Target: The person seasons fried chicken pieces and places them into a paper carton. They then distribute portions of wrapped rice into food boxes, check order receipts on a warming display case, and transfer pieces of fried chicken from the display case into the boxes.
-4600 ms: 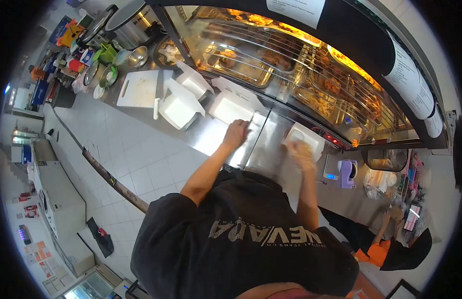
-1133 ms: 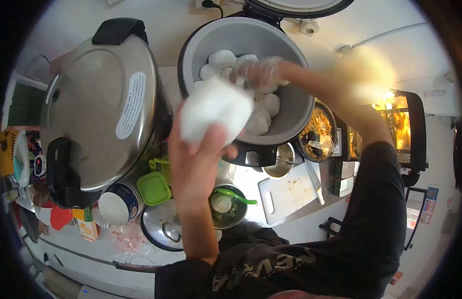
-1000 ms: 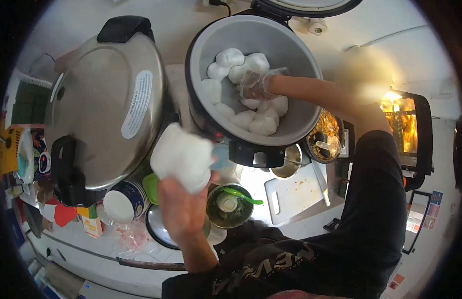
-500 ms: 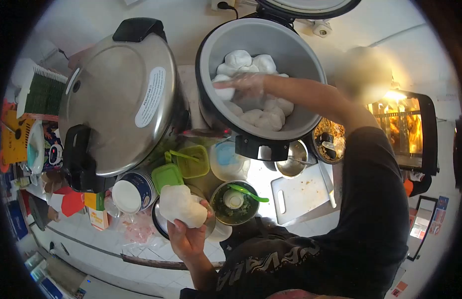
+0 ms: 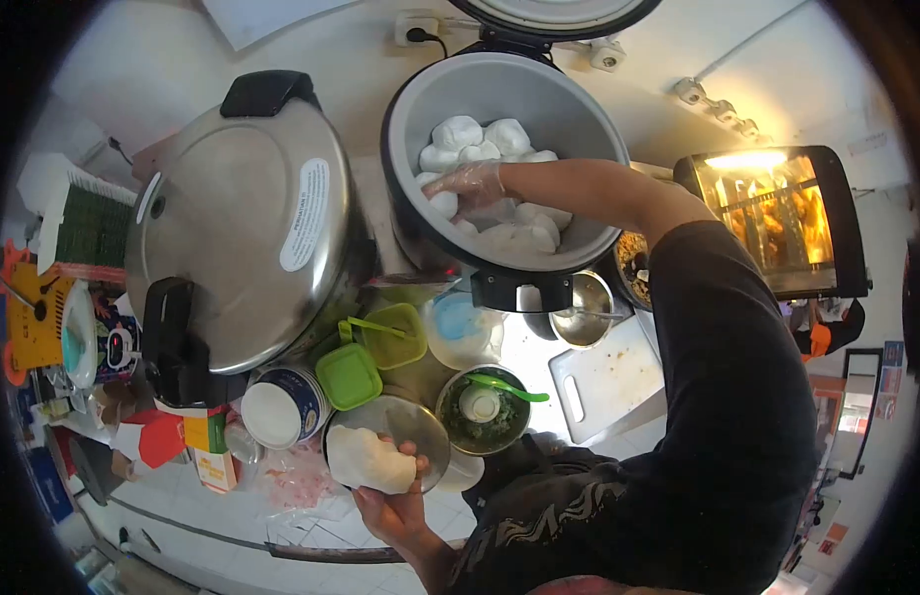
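Observation:
My left hand (image 5: 395,508) is closed around a large white wrapped bundle (image 5: 368,460), holding it above a metal bowl. My right hand (image 5: 470,186), in a clear plastic glove, reaches inside the open rice cooker (image 5: 400,164). Its fingers curl over a small white wrapped bundle (image 5: 443,204) at the pot's left side; the underside of the grip is hidden. More white bundles (image 5: 457,132) of the same kind lie heaped around that hand. Beneath my left hand, part of the metal bowl (image 5: 430,436) shows.
A big lidded steel cooker (image 5: 242,228) stands left. Green containers (image 5: 349,377), stacked paper tubs (image 5: 271,409), and a bowl of chopped greens with a green spoon (image 5: 499,387) sit in front. A white cutting board (image 5: 609,377) lies right, below a lit glass display warmer (image 5: 767,218).
The left hand has lowered slightly with its bundle, which now lies more sideways. The right hand stays in the cooker, its fingers shifted a little lower. The camera view has tilted.

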`<state>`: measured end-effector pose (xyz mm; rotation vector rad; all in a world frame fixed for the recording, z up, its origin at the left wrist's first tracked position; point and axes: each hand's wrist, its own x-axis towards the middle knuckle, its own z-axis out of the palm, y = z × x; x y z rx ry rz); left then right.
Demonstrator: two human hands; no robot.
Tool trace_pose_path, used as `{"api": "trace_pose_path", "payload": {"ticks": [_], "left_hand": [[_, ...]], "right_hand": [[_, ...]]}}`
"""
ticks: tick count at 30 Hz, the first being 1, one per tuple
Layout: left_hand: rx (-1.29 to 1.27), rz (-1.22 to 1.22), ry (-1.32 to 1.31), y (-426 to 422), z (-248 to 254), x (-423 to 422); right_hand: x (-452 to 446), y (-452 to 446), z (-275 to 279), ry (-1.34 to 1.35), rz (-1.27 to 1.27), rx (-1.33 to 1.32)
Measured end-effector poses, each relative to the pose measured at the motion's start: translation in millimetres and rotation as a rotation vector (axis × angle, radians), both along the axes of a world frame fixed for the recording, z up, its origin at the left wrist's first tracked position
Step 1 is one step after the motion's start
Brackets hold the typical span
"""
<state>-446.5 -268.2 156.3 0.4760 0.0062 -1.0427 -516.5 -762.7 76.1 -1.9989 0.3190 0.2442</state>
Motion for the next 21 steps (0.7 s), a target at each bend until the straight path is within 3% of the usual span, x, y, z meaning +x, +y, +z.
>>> {"api": "trace_pose_path", "payload": {"ticks": [2,3,6,8,11,14,16,18,21], "left_hand": [[0.116,0.008,-0.138,2,2,0],[0.178,-0.002,-0.212,4,6,1],[0.236,0.014,-0.211,13,13,-5],[0.148,-0.122,-0.199,22,3,-7],[0.111,-0.297,-0.240,23,-2,-25],[0.162,-0.413,-0.438,6,-2,-64],[0.236,-0.519,-0.504,-17,14,-104],[0.276,-0.580,-0.531,-39,24,-157],[0.214,-0.740,-0.464,-52,15,-235]], "right_hand": [[4,0,8,0.270,-0.405,0.759],[-6,-8,18,0.227,-0.424,0.760],[-71,11,130,-0.008,-0.418,0.537],[-149,32,190,-0.207,-0.430,0.382],[-308,103,242,-0.323,-0.662,0.236],[-476,206,257,-0.349,-0.971,0.081],[-580,260,255,-0.258,-1.170,0.010],[-659,291,239,-0.001,-1.288,-0.025],[-754,289,172,0.567,-1.195,-0.083]]}}
